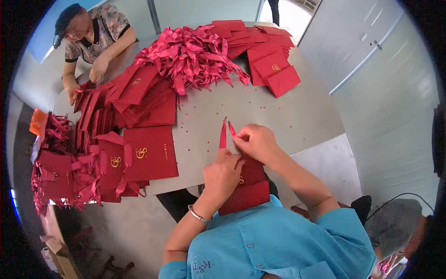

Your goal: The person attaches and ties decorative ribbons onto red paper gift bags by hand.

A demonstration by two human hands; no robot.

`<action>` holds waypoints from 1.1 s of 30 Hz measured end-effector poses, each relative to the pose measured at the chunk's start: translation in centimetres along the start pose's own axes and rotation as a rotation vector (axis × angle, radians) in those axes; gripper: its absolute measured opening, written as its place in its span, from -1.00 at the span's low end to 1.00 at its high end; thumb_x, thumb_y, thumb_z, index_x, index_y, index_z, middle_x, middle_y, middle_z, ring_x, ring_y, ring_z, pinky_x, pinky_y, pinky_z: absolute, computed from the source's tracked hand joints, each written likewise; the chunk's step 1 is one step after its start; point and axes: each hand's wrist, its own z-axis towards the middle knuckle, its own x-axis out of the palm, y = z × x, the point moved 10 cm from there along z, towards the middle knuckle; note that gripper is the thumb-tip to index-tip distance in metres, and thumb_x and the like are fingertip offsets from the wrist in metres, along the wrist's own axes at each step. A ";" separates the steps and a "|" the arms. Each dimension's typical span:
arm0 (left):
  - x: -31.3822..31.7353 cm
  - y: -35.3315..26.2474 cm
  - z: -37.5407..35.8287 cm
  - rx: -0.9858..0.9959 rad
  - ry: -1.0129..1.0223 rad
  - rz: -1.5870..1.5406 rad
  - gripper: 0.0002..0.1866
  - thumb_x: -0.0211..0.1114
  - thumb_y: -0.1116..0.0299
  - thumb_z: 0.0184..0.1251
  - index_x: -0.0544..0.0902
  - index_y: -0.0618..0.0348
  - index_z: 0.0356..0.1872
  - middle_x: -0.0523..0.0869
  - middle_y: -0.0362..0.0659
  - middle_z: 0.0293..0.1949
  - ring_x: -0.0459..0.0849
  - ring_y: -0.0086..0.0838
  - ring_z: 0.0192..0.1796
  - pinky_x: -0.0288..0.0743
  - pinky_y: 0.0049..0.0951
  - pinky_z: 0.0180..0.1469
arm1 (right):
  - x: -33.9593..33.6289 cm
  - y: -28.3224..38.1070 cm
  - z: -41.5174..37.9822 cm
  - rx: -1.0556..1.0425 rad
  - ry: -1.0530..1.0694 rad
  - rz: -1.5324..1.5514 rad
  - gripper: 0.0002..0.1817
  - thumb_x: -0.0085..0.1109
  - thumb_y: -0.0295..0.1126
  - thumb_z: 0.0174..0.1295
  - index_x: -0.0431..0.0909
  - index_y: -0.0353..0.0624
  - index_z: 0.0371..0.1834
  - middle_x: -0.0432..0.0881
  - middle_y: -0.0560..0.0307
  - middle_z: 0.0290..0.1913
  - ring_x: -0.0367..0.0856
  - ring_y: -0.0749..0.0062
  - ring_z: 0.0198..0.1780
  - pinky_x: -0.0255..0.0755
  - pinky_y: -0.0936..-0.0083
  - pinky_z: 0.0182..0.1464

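Two ribbon ends stand up over the near side of the desk (204,109), and from where I'm standing they look like the tails of one pink-red ribbon (223,135), though its middle is hidden. The left hand (222,174), a bracelet at its wrist, is closed on the upper part of a dark red bag (248,200), thumb across the front; what its curled fingers do underneath I can't tell. The right hand (257,143) has the ribbon's other end pinched between thumb and fingertip. The bag itself lies tilted at the desk's near edge, its lower end up against the blue shirt (260,242), part of its gold lettering showing by the left thumb.

I'd guess the bag is light, stiff like card along its folds yet easily creased on a broad face, so best held by the folded top edge. The ribbon looks thin, soft and a bit slippery: take it close to the tip, with a firm pinch.

Beyond the hands sits a glossy heap of ribbons (188,53), with flat bags (274,63) to its right and a stack of bags (151,151) to the left, where a co-worker (95,35) leans over the pile
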 end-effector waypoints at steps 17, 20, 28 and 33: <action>-1.1 0.0 0.0 0.144 -0.095 -0.328 -0.75 0.33 0.55 0.14 0.57 0.28 -0.13 0.65 0.09 -0.21 0.67 0.00 -0.17 0.57 -0.21 -0.13 | 0.8 0.4 2.7 -0.124 -0.037 0.072 -0.80 0.35 -0.27 0.09 0.62 -0.13 -0.33 0.64 0.08 -0.42 0.63 0.18 -0.42 0.48 0.33 -0.38; -1.0 -0.2 -0.1 0.192 -0.069 -0.301 -0.74 0.33 0.58 0.12 0.57 0.28 -0.13 0.66 0.10 -0.19 0.67 0.01 -0.15 0.58 -0.21 -0.11 | 0.8 1.0 3.1 -0.188 -0.033 -0.001 -0.78 0.32 -0.28 0.12 0.62 -0.10 -0.21 0.63 0.08 -0.38 0.63 0.17 -0.41 0.49 0.32 -0.37; 1.6 2.9 0.6 -0.125 0.181 -0.587 -0.85 0.13 0.61 0.33 0.58 0.33 -0.13 0.65 -0.18 -0.40 0.60 -0.62 -0.55 0.49 -0.55 -0.48 | 0.0 2.1 3.4 -0.412 -0.014 0.030 -0.75 0.28 -0.38 0.14 0.64 -0.05 -0.09 0.61 0.09 -0.28 0.63 0.18 -0.36 0.51 0.32 -0.35; 2.0 3.8 0.7 -0.236 0.228 -0.667 -0.85 0.08 0.59 0.38 0.59 0.35 -0.13 0.65 -0.19 -0.42 0.60 -0.59 -0.58 0.49 -0.55 -0.49 | -2.9 1.7 0.7 -0.361 0.121 0.204 -0.86 0.32 -0.52 0.04 0.69 -0.12 -0.30 0.61 0.15 -0.29 0.61 0.26 -0.34 0.50 0.45 -0.35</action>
